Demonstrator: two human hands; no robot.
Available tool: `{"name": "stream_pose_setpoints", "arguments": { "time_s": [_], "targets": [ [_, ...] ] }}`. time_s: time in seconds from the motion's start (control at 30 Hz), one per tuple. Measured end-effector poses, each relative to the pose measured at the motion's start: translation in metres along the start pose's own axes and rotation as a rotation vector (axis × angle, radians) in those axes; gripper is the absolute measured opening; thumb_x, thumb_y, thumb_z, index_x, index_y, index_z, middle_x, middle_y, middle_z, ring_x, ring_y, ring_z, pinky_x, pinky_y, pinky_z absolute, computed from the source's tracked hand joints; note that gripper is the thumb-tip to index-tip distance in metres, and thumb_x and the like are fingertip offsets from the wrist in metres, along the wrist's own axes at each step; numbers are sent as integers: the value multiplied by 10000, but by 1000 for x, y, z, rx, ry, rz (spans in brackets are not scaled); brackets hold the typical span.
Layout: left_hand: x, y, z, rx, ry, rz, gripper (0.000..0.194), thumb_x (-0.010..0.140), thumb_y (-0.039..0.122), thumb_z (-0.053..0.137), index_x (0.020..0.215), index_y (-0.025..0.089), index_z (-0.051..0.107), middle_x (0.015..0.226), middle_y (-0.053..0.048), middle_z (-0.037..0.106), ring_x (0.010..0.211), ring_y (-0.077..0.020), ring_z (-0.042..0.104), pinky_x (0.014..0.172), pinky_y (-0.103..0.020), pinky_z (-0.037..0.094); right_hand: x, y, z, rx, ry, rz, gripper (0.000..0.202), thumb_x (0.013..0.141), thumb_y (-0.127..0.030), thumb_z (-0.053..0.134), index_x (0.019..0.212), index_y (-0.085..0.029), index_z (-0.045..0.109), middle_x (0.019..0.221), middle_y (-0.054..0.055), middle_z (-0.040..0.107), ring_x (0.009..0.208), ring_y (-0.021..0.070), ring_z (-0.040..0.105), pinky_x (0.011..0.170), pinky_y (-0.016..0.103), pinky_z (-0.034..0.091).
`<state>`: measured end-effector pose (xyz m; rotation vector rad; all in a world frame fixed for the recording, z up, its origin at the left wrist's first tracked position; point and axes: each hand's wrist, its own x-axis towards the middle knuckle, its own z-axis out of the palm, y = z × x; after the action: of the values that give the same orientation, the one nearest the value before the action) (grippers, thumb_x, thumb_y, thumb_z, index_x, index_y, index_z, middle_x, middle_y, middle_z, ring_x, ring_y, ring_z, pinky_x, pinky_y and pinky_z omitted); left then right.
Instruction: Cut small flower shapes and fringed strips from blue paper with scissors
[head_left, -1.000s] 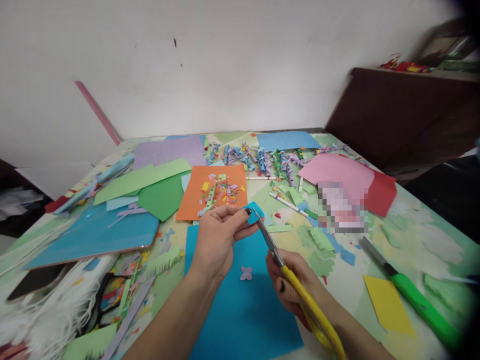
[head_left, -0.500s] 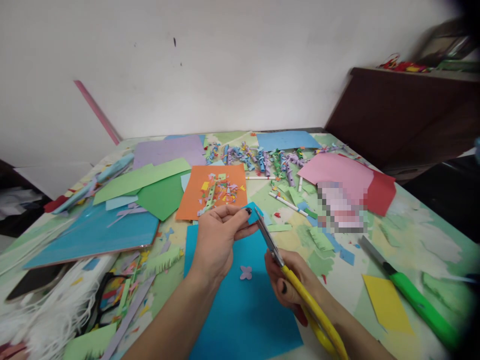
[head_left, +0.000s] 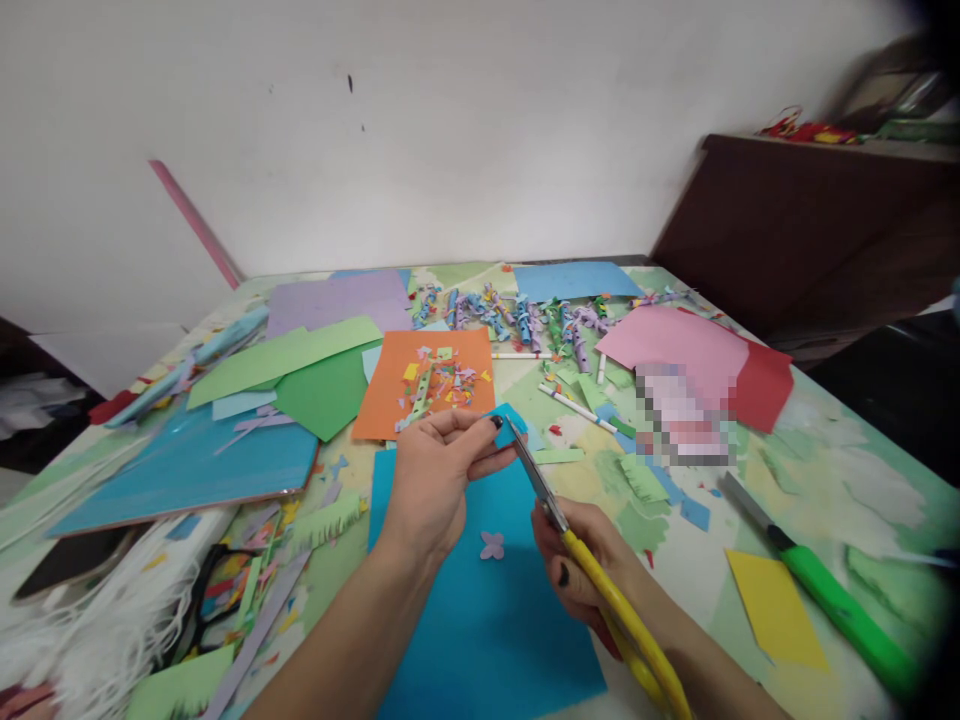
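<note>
Jutting past the left fingers [head_left: 478, 439], blue paper [head_left: 514, 412] meets scissors [head_left: 558, 517].

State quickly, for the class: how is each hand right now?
Left hand: closed, pinching a small blue paper piece.
Right hand: closed around yellow-handled scissors.

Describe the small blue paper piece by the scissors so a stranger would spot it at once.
Start at the large blue sheet in front of the person, then look up to the left hand near its far edge. In that hand's grasp is the small blue paper piece, at the tips of the yellow-handled scissors. Of the blue papers, it alone is held up in a hand.
</note>
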<state>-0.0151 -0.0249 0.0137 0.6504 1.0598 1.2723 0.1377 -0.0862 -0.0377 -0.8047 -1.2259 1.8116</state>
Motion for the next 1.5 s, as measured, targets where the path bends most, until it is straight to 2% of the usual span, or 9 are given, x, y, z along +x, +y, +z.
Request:
{"name": "stream_pose_setpoints", "arguments": {
  "time_s": [0.27,0.53,0.67,0.9,1.1,1.5],
  "targets": [
    [0,-1,-1,-6,-2,-2,154,629,186,752,650,92,633,648,-52,685,655,-193,681,645,-323,586,0,-1,-1,29,0,21,418,764,-444,693,696,-212,353,549,-106,271,382,27,214,319,149,185],
    [1,-2,0,-21,-11,-2,158,630,193,756,629,94,633,622,-40,678,597,-160,660,665,-338,585,2,7,-5,0,-57,-53,392,757,-391,703,694,-211,360,535,-107,283,365,38,281,325,159,214],
    [1,-2,0,-16,-5,3,156,620,190,762,628,91,641,621,-39,676,613,-174,669,655,-334,586,0,5,-3,-5,-21,-42,376,780,-395,669,685,-208,357,543,-102,275,389,39,248,342,166,191],
    [0,-1,1,-27,-13,2,148,614,194,769,620,96,657,627,-30,674,631,-183,680,654,-330,590,0,-2,-2,-86,12,-4,429,741,-496,674,680,-212,359,533,-99,276,397,46,225,356,196,165],
    [0,-1,1,-28,-18,-1,141,615,189,770,617,99,660,627,-30,677,647,-191,688,646,-312,588,0,-4,-2,-136,18,-7,436,749,-496,665,680,-216,338,546,-95,282,408,46,208,361,201,157],
    [0,1,1,-4,2,-11,174,598,210,778,640,98,652,645,-53,694,652,-201,689,652,-317,577,1,-6,1,-90,13,9,444,750,-498,675,684,-216,338,554,-102,254,398,37,196,339,180,170]
  ]
}}
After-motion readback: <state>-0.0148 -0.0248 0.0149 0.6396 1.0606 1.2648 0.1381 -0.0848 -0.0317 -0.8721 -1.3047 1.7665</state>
